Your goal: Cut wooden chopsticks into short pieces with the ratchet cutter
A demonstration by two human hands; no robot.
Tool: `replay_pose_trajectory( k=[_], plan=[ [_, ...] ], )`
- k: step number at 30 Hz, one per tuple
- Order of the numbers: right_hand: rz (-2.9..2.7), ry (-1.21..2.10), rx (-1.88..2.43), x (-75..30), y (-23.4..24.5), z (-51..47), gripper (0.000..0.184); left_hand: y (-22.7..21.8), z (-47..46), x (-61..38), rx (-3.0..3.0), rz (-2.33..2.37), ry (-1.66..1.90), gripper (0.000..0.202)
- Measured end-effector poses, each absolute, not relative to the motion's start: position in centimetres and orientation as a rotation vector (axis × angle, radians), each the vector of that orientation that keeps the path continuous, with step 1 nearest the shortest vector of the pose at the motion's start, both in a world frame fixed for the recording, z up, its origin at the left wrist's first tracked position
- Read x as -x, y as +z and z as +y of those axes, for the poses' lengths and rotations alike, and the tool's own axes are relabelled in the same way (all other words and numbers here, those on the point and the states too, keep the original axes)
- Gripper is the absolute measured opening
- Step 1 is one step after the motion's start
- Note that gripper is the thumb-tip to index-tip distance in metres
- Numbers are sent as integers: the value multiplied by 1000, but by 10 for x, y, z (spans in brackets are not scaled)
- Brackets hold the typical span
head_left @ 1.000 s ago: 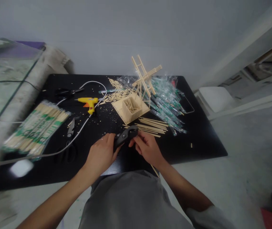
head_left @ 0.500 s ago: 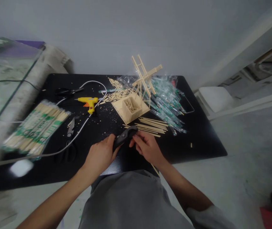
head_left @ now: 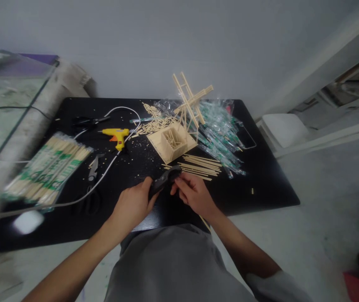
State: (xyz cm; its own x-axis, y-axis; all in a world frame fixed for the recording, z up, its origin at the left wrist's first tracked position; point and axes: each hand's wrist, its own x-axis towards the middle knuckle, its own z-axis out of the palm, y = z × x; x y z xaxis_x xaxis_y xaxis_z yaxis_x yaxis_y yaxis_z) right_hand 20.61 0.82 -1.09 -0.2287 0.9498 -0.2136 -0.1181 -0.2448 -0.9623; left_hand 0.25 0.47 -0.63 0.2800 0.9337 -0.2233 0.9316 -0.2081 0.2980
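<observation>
My left hand (head_left: 134, 200) is wrapped round the handles of black pruning shears (head_left: 163, 180), whose curved head points to the right. Close against that head, my right hand (head_left: 193, 193) pinches a thin wooden stick (head_left: 205, 223); its far end shows below my right wrist, while the rest is hidden by the hand. Just beyond both hands lie several loose wooden sticks (head_left: 200, 167). Behind them stands a windmill-like model (head_left: 173, 144) of sticks on a square base, with crossed blades rising at its back.
A yellow glue gun (head_left: 116, 136) with a white cord lies left of the model. Packed chopsticks (head_left: 49, 170) are at the left, green-and-clear wrappers (head_left: 222, 130) at the right. Short cut pieces (head_left: 156, 121) are heaped behind. Black scissors (head_left: 87, 121) rest on the black table (head_left: 261, 180).
Both hands, the shears and the stick keep almost the same position. Only a very slight shift of the view shows.
</observation>
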Motion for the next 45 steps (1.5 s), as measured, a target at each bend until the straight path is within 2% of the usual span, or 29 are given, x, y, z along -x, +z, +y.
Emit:
replay_pose_trajectory(
  k=[6, 17, 21, 30, 34, 38, 45],
  plan=[
    [-1099, 1652, 1121, -207, -9, 8, 33, -7, 8, -2, -1870, 1469, 376, 31],
    [-1066, 1614, 1097, -209, -10, 7, 36, 9, 28, 2, -1701, 1477, 690, 33],
    [-1064, 1599, 1067, -211, -6, 7, 31, 23, 49, -7, -1549, 1352, 840, 32],
    [-785, 1172, 1051, -261, 15, 32, 32, 82, 88, -37, -1854, 1107, 703, 30],
    [-702, 999, 1039, -275, 18, 38, 39, 97, 98, -38, -1708, 997, 710, 32],
    [-664, 967, 1085, -276, 16, 36, 46, 101, 103, -36, -1550, 991, 962, 19],
    [-737, 1031, 1172, -270, 14, 32, 49, 101, 107, -30, -1728, 1231, 1308, 17]
  ],
)
